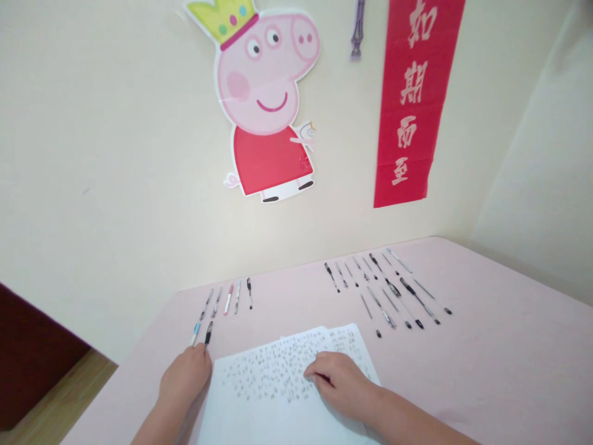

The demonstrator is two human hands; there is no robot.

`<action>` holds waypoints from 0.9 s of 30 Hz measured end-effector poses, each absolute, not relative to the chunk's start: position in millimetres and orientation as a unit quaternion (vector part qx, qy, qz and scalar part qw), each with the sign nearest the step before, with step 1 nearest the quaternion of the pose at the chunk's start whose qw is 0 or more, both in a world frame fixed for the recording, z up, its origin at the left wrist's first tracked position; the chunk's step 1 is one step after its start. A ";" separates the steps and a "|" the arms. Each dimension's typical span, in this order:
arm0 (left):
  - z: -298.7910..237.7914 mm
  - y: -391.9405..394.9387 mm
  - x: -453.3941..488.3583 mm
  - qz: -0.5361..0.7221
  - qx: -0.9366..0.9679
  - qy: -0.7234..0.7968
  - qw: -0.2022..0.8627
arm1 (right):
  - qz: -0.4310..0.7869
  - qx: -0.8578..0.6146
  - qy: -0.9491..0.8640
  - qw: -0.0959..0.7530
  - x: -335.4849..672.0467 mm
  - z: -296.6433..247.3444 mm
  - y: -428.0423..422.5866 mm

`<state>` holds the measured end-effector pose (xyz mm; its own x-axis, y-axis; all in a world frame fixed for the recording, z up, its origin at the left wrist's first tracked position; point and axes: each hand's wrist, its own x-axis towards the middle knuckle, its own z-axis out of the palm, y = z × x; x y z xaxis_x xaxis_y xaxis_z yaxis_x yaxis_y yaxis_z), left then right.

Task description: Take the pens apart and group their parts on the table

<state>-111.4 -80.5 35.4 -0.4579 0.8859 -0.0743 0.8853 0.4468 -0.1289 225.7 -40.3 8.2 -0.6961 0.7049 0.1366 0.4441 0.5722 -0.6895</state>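
Observation:
My left hand [188,372] is at the left of the table, its fingers closed at the lower end of a black pen [209,334]. Just beside that pen, a blue-and-white pen [195,334] also reaches down to the hand, its lower end hidden. My right hand [341,382] rests on handwritten paper sheets [259,402], fingers curled in and thumb side toward the left; no object shows in it. Above the left hand lies a row of several pens, among them a pink pen [228,300] and a black-gripped pen [249,292].
On the right of the pink table [500,371], several pens and refills lie in two slanted rows, including a thick black pen [419,300]. Behind the table the wall carries a pig cutout [273,154] and a red banner [412,142].

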 end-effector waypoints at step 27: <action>60.2 -19.6 25.8 -0.052 -0.687 -0.725 0.006 | 0.317 -0.323 -0.864 0.220 224.8 4.1 -39.3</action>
